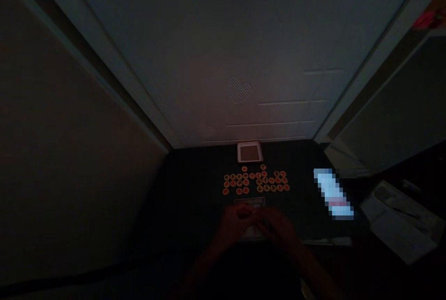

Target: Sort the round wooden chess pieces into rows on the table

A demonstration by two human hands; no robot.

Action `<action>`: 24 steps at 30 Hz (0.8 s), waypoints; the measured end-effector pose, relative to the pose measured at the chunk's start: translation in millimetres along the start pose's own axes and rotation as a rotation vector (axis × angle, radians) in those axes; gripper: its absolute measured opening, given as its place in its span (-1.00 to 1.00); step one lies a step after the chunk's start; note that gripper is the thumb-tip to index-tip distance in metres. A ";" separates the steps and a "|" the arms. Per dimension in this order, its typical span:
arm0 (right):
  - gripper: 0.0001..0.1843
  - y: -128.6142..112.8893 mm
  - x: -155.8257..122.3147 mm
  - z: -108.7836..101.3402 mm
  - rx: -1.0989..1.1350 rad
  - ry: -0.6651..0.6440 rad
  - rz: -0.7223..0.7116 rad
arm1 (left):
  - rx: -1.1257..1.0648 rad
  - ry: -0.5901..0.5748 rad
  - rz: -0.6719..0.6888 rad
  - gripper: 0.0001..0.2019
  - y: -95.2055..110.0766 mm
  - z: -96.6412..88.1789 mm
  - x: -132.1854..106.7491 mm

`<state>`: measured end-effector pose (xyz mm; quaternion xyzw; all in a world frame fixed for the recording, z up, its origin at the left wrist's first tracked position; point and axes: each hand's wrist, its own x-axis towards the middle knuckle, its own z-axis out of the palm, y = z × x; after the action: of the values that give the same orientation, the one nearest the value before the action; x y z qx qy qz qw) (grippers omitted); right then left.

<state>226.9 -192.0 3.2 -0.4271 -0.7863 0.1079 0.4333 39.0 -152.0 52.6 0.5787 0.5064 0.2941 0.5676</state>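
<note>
Low over a shallow pale box (pixel 253 233) near the front of the dark table, my left hand (pixel 235 222) and my right hand (pixel 278 226) meet at the fingertips. The fingers of each are bent and pressed together. In the dim light I cannot make out what, if anything, lies between them. Beyond the box are several round xiangqi pieces (pixel 239 183) with red or dark characters, laid in short rows in two groups. Two more pieces, one of them this disc (pixel 263 167), lie a little farther back.
A white-rimmed flat tray or lid (pixel 250 152) lies at the back against the pale door (pixel 223 58). A bright, blurred-out screen (pixel 333 194) is at the table's right edge. Past it are an open box (pixel 406 218) and papers. A wall (pixel 69 151) rises on the left.
</note>
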 end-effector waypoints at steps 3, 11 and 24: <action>-0.71 3.3 -2.9 -0.1 -0.004 -0.020 0.018 | 0.070 -0.044 0.028 -0.80 -0.7 -0.7 -0.1; -0.68 5.2 -8.8 -1.1 0.040 -0.036 0.076 | 0.128 -0.146 0.057 -0.69 6.8 -3.9 -1.9; -0.70 -1.0 -2.3 -10.6 0.236 -0.064 0.234 | 0.059 -0.173 0.065 -0.78 7.5 -2.8 -2.3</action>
<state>235.1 -196.5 8.8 -0.4581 -0.7264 0.2628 0.4398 37.6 -152.0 60.9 0.6346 0.4448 0.2465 0.5820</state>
